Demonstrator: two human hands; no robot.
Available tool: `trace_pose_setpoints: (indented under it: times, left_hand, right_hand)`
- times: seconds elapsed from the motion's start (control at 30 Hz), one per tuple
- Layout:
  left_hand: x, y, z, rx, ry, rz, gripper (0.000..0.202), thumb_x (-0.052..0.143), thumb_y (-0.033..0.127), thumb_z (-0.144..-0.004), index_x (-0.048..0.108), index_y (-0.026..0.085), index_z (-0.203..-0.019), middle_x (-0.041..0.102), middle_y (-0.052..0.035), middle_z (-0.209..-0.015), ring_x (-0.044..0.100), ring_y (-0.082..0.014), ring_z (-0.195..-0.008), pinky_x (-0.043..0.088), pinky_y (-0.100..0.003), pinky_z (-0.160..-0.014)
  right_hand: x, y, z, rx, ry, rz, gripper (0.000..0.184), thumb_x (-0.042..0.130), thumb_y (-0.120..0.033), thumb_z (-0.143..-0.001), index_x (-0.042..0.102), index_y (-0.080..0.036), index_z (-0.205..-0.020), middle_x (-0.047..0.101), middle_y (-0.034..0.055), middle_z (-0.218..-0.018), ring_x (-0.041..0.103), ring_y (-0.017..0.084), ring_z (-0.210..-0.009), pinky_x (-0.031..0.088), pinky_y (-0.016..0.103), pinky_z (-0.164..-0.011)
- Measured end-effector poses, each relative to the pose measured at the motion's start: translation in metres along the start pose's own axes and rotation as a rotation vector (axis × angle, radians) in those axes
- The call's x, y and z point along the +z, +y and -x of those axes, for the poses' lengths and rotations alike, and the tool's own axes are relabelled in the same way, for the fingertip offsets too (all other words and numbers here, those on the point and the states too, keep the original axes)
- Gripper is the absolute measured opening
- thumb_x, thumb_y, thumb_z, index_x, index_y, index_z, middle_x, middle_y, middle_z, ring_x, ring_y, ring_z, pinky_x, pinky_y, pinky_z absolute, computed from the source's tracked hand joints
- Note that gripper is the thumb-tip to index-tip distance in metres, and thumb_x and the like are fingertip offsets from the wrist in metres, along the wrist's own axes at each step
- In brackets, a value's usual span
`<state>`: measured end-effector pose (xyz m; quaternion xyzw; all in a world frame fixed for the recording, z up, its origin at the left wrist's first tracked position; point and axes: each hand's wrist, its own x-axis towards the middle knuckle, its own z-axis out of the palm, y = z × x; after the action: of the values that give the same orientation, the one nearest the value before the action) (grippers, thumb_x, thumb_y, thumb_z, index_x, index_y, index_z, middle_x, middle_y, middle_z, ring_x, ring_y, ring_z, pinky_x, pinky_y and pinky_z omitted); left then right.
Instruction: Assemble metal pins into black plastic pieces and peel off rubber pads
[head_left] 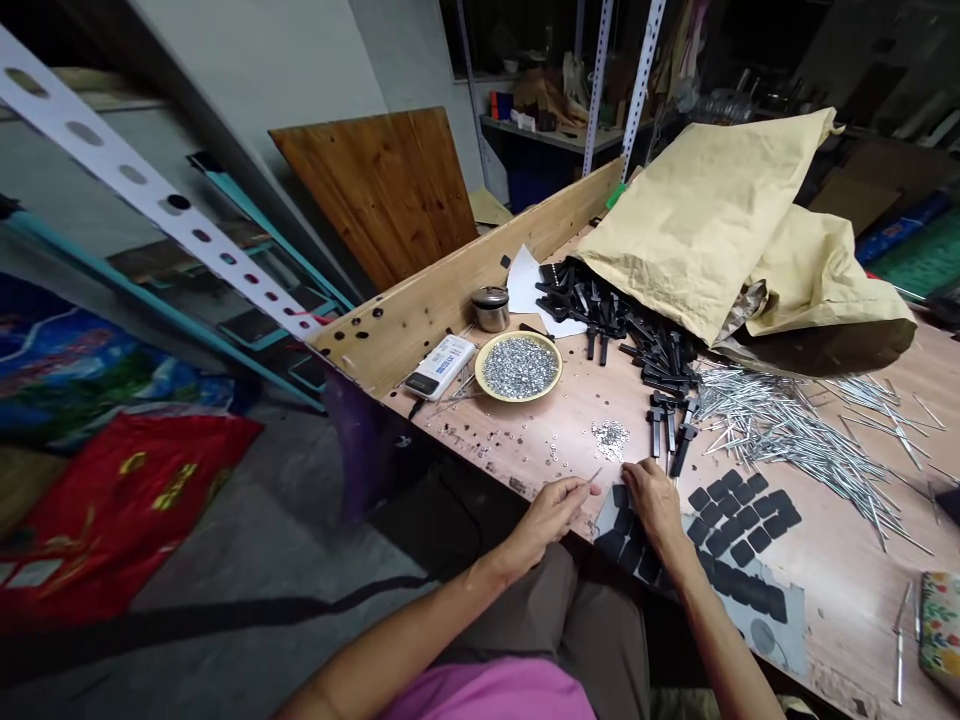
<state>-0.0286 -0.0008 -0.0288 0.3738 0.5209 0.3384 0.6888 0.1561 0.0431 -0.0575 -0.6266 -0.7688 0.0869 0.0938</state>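
My left hand (556, 512) is at the table's front edge, with thumb and fingers pinched on a thin metal rod (595, 475) whose tip points up and away. To its right, my right hand (654, 502) reaches over the table, its fingers pressed together. Whatever they hold, if anything, is too small to make out. Just beyond the right fingertips lies a small heap of tiny shiny metal pieces (610, 437). Black long-headed plastic parts (664, 425) lie close by. Beneath and beside the right hand, black rounded-square pads (742, 517) rest in rows, some on a grey sheet (787, 630).
A yellow bowl (487, 385) full of small metal pieces stands behind, near a lidded metal pot (491, 310) and a white box-shaped device (441, 367). Many metal rods (795, 430) lie piled at right, under large paper sacks (712, 220). A wooden board (450, 275) edges the table.
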Motion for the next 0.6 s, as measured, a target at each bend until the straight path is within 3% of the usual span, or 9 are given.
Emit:
trace_pose_setpoints:
  times: [0.07, 0.2, 0.27, 0.43, 0.6]
  left_hand:
    - [-0.001, 0.0, -0.005, -0.044, -0.031, 0.079, 0.052, 0.057, 0.053, -0.074, 0.06, 0.013, -0.106, 0.034, 0.0113, -0.047, 0.019, -0.0024, -0.034, 0.012, -0.017, -0.035]
    - [0.002, 0.003, -0.013, -0.016, -0.051, 0.174, 0.041, 0.065, 0.047, -0.068, 0.065, 0.011, -0.088, 0.054, 0.0026, -0.059, 0.044, -0.004, -0.044, 0.031, -0.017, -0.042]
    - [0.004, 0.005, -0.015, -0.016, -0.068, 0.203, 0.039, 0.067, 0.043, -0.067, 0.066, 0.009, -0.085, 0.057, 0.0011, -0.062, 0.046, -0.0042, -0.044, 0.034, -0.018, -0.044]
    - [0.011, 0.011, -0.011, -0.037, -0.142, 0.221, 0.056, 0.064, 0.041, -0.071, 0.06, 0.008, -0.115, 0.047, 0.0073, -0.05, 0.022, -0.0002, -0.033, 0.013, -0.018, -0.036]
    - [0.018, 0.019, -0.002, 0.026, -0.206, 0.206, 0.057, 0.063, 0.047, -0.071, 0.064, 0.008, -0.113, 0.038, 0.0092, -0.048, 0.018, 0.0001, -0.035, 0.01, -0.019, -0.037]
  right_hand:
    - [0.008, -0.002, -0.003, -0.002, -0.024, 0.113, 0.019, 0.045, -0.021, -0.089, 0.064, -0.022, -0.086, 0.061, 0.0061, -0.084, 0.059, 0.017, -0.073, 0.035, 0.024, -0.053]
    - [0.008, -0.004, -0.004, -0.025, 0.017, 0.08, 0.017, 0.046, -0.018, -0.087, 0.06, -0.02, -0.077, 0.061, 0.0064, -0.081, 0.057, 0.017, -0.071, 0.034, 0.024, -0.054]
    - [0.003, -0.006, -0.003, -0.035, 0.084, -0.092, 0.016, 0.046, -0.019, -0.085, 0.058, -0.02, -0.074, 0.06, 0.0049, -0.077, 0.056, 0.016, -0.068, 0.037, 0.024, -0.056]
    - [-0.014, -0.022, 0.009, 0.159, 0.288, -0.705, 0.012, 0.055, -0.032, -0.079, 0.056, -0.02, -0.077, 0.062, 0.0, -0.069, 0.057, 0.014, -0.061, 0.046, 0.025, -0.059]
    - [-0.03, -0.042, 0.024, 0.329, 0.367, -1.077, 0.027, 0.065, -0.043, -0.072, 0.055, -0.02, -0.082, 0.066, 0.0022, -0.073, 0.064, 0.016, -0.066, 0.052, 0.029, -0.062]
